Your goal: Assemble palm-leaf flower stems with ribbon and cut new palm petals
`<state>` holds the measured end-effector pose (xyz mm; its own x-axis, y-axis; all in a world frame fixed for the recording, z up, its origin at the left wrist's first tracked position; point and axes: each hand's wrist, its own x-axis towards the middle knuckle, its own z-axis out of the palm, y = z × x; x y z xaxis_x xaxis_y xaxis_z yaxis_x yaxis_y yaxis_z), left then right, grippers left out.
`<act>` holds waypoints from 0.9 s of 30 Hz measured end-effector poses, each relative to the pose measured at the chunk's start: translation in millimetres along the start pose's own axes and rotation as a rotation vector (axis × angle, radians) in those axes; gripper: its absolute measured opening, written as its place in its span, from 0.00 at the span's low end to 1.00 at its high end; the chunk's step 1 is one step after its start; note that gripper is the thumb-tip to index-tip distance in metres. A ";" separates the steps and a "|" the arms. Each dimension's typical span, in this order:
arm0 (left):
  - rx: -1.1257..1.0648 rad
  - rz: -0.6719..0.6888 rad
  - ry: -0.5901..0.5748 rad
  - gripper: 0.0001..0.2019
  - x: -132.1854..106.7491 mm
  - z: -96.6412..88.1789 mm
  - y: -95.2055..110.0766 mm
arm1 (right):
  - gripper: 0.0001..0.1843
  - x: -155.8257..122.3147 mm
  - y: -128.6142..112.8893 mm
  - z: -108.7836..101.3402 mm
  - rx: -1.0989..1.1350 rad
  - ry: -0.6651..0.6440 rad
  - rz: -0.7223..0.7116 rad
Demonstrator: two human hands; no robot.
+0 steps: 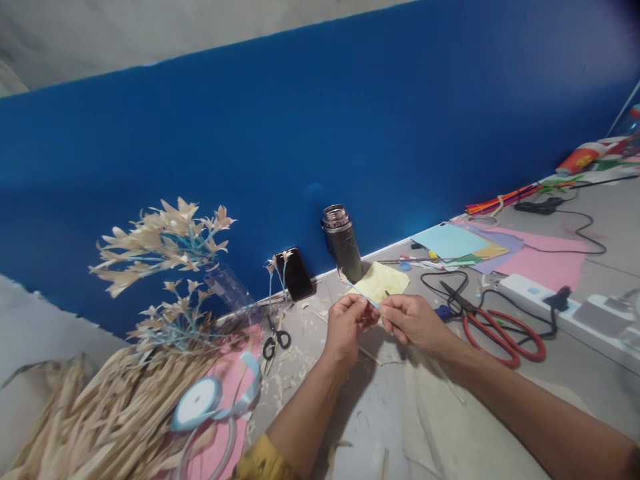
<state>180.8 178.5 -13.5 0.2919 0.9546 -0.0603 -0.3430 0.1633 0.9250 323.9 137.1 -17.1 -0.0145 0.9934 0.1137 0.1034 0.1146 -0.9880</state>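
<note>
Left hand, right hand, both pinching one thin pale-blue flower stem, one dark-grey cylindrical flask standing behind

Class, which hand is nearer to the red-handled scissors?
Right. The right hand is left of the red-handled scissors, not touching them; the left hand is farther left, beyond the right hand.

I face a blue wall, a mottled grey surface above it; a white strip borders the grey tiles.
</note>
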 end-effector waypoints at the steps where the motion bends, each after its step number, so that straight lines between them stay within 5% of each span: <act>1: 0.013 0.003 0.002 0.16 -0.1 -0.2 -0.5 | 0.18 -0.4 0.0 0.2 -0.010 0.001 -0.004; 14: 0.107 0.039 0.056 0.19 6.7 -8.6 0.8 | 0.26 3.4 6.8 -6.3 -0.206 -0.027 0.067; 22: 0.166 0.009 0.098 0.19 26.1 -31.6 -2.7 | 0.12 5.8 -4.6 -80.7 -0.845 0.184 0.097; 27: 0.191 -0.028 0.127 0.17 39.9 -44.9 -7.4 | 0.08 -1.3 0.1 -94.7 -1.095 0.051 0.119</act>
<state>154.9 226.6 -39.6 0.1796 0.9761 -0.1221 -0.1572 0.1510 0.9760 418.1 136.0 -7.4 0.0923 0.9943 0.0533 0.9274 -0.0664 -0.3682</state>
